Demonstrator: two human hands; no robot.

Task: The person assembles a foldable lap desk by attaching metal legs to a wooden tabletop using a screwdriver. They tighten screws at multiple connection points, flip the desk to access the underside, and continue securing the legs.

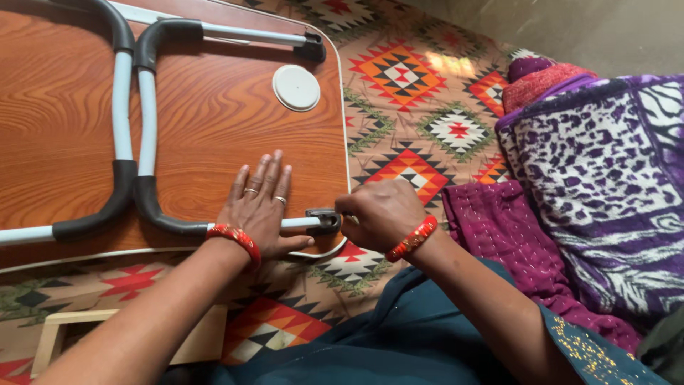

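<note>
Closed around the black hinge bracket [324, 219] at the near corner of the wooden folding table [214, 121], the right hand [381, 214] grips it with fingers curled. Flat and open, the left hand [262, 207] presses on the tabletop underside, lying over the folded leg [147, 121]. The table rests upside down on a patterned blanket [413, 107].

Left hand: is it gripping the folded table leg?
No, the left hand lies flat, fingers spread, on the wooden tabletop, while the right hand grips the leg's black hinge bracket.
</note>
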